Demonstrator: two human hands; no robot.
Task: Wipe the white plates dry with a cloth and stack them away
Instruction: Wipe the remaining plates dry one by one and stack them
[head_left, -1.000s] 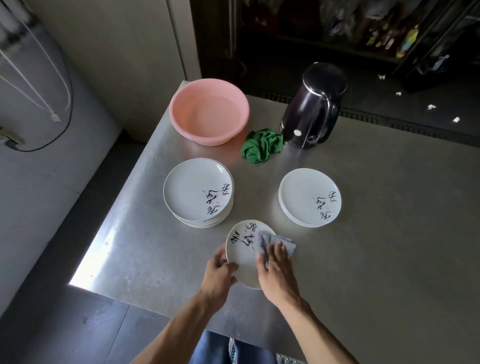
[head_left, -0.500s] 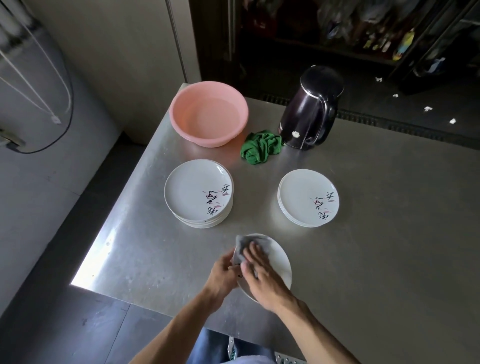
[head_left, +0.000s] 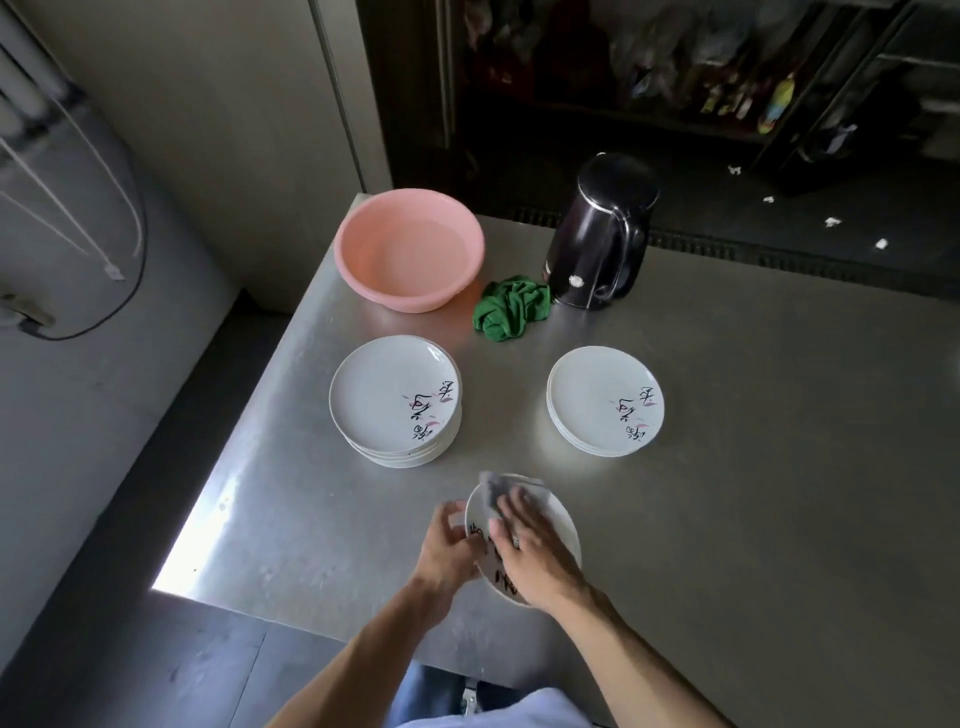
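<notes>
left hand (head_left: 449, 551) grips round white plate (head_left: 565, 525) rim, right hand (head_left: 535, 556) flat, pressing grey cloth (head_left: 497, 489); beyond: taller plate stack (head_left: 395, 397), lower plate stack (head_left: 602, 402), pink plastic basin (head_left: 410, 297), dark kettle (head_left: 597, 244)

Utility kitchen / dishwashing corner, reads more back-of-house than a home: bare stainless-steel surface (head_left: 753, 467) carrying a left stack of white plates (head_left: 389, 395) and a right stack of white plates (head_left: 597, 400) with identical prints, plus a pink plastic basin (head_left: 405, 299), dark electric kettle (head_left: 597, 234) and balled-up green rag (head_left: 511, 309). Behind it are dark shelves (head_left: 727, 104) crammed with bottles and bags, with a slotted grate (head_left: 779, 257) along the far edge. Left wall has exposed loose cables (head_left: 140, 270); plain grey floor.
</notes>
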